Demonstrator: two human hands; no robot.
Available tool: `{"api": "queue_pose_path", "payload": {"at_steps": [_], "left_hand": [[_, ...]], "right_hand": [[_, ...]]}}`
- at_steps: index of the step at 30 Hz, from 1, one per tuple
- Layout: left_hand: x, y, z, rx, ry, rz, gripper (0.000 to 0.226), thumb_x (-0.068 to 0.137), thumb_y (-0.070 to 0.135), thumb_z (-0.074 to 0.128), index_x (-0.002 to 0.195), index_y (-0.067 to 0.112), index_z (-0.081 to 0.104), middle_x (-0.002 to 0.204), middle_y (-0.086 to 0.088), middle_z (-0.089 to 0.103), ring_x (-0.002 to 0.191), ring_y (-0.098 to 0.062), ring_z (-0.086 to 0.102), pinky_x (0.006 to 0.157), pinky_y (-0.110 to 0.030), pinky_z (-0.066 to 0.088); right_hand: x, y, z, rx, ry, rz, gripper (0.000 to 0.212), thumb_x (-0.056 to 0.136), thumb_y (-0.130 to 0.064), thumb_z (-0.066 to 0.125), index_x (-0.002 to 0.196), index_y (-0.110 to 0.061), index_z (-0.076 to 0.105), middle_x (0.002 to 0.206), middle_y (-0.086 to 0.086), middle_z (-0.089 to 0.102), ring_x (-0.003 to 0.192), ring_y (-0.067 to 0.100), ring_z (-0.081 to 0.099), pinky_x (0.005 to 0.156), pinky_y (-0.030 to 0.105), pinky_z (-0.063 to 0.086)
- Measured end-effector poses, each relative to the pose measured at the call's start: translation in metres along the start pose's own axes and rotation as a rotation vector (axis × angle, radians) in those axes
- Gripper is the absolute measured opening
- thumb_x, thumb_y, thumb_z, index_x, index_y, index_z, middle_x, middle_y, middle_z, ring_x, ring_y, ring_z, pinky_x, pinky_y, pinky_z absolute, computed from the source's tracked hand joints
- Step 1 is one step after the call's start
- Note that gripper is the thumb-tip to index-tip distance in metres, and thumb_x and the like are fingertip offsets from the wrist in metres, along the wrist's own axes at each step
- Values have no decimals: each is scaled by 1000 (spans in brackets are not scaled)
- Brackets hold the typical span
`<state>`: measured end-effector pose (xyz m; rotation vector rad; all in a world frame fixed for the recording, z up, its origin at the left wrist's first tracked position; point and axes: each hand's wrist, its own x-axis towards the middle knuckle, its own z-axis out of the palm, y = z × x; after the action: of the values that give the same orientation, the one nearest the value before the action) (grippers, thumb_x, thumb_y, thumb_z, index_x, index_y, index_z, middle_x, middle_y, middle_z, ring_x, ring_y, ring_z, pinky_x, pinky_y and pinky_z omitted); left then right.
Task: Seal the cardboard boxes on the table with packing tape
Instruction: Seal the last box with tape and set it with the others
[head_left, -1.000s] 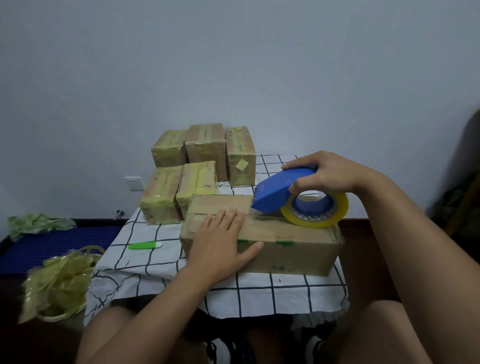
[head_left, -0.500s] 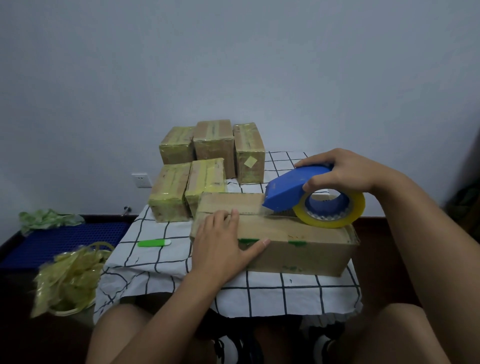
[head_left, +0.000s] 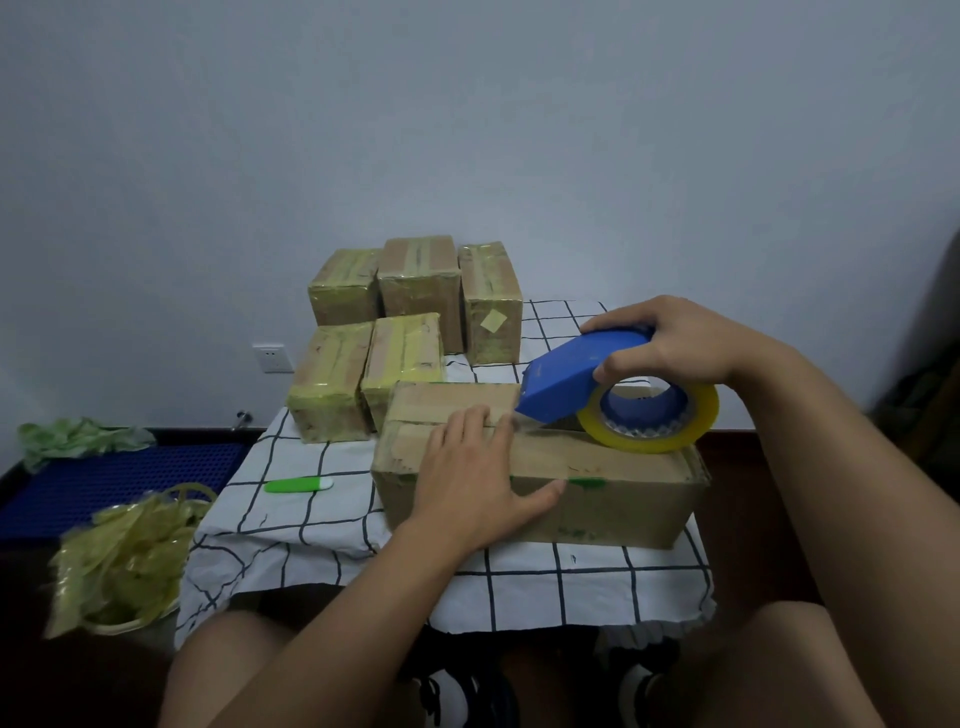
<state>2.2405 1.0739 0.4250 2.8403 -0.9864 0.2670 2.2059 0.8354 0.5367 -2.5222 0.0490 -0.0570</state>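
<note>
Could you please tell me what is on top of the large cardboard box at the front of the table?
Left hand flat; tape dispenser gripped by right hand. The seam beneath them is covered.

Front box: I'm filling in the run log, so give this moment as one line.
step: taping front box | left hand: flat on top | right hand: grips tape dispenser on seam | five boxes behind: taped

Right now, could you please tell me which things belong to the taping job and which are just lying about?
In use:
- large cardboard box, pressed flat by left hand
- blue tape dispenser, gripped by right hand

Lying about:
- five taped boxes
- green cutter
- scrap-tape basket
</note>
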Motion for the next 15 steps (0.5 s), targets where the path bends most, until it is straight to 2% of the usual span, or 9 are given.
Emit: {"api": "queue_pose_path", "payload": {"at_steps": [2, 4, 10, 15], "left_hand": [[3, 5, 1, -23, -20, 35, 104, 78, 86, 32, 154, 16, 21, 162, -6, 14, 149, -20, 10, 122, -38, 9], [4, 10, 3, -39, -46, 37, 110, 77, 88, 32, 156, 13, 13, 164, -7, 6, 151, -20, 4, 121, -35, 4], [12, 16, 4, -80, -34, 83, 113, 74, 91, 31, 156, 15, 13, 165, -4, 3, 151, -19, -1, 123, -36, 5], [17, 14, 7, -90, -70, 81, 113, 71, 92, 35, 156, 22, 8, 164, 1, 10, 150, -18, 13, 120, -36, 21]], "right_hand": [[2, 0, 0, -22, -1, -4, 42, 83, -32, 75, 123, -38, 64, 115, -14, 60, 97, 1, 56, 79, 19, 40], [3, 1, -1, -28, 0, -2, 43, 83, -31, 75, 124, -37, 64, 115, -13, 60, 96, 1, 56, 78, 15, 39], [7, 1, 0, -61, -13, -17, 46, 83, -36, 75, 128, -36, 63, 116, -12, 59, 93, 0, 56, 75, 14, 38], [9, 4, -2, -67, -22, -18, 46, 83, -38, 74, 128, -35, 64, 115, -12, 60, 94, 1, 57, 75, 14, 39]]}}
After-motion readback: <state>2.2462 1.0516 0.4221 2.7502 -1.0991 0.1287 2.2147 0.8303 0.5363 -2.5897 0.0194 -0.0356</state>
